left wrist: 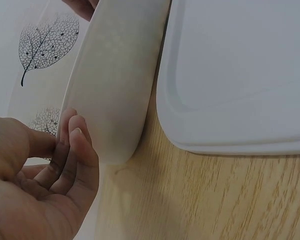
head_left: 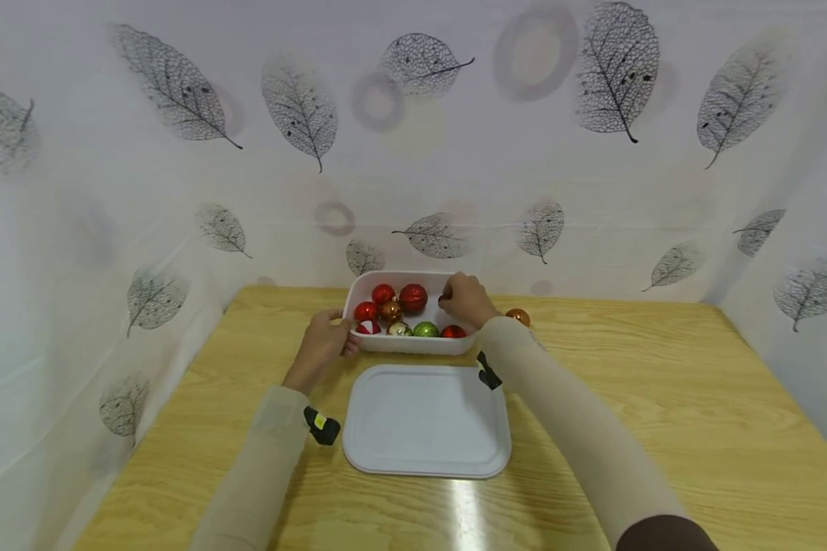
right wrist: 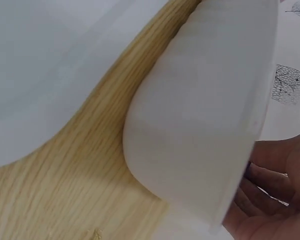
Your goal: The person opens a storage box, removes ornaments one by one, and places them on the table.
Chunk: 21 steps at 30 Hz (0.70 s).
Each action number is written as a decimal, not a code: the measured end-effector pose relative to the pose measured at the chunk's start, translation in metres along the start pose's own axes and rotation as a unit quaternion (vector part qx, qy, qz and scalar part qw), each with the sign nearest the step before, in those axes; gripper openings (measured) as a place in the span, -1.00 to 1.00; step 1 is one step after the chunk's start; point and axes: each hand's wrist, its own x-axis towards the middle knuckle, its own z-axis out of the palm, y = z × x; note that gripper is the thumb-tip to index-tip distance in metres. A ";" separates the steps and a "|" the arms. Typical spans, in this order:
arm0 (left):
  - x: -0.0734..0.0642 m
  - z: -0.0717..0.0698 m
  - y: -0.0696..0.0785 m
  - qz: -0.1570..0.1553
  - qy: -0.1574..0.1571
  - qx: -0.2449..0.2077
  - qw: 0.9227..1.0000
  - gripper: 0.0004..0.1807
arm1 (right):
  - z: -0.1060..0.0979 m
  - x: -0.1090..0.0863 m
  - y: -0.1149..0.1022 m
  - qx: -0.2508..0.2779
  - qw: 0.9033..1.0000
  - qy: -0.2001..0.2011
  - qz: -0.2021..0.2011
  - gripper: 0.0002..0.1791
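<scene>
A white plastic box stands at the back of the table with several Christmas baubles in it. Among them are a large red ridged bauble, a copper one, a green one and a red-and-white one. My left hand grips the box's left rim, thumb on top and fingers curled against the outer wall. Over the right part of the box, my right hand reaches down with bent fingers, pinching a dark red bauble mostly hidden by the hand.
A white lid lies flat on the wooden table in front of the box. An orange bauble sits right of the box, partly behind the right sleeve. Leaf-patterned sheeting rises behind the table.
</scene>
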 end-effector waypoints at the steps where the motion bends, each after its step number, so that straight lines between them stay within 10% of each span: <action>1: 0.000 0.000 0.000 0.001 0.001 -0.001 1.000 -0.55 | -0.002 -0.001 -0.001 0.005 1.000 -0.001 -0.002 -0.82; 21: -0.002 -0.001 0.000 0.003 -0.009 -0.003 1.000 -0.51 | -0.046 -0.018 0.007 0.049 0.998 0.024 -0.044 -0.77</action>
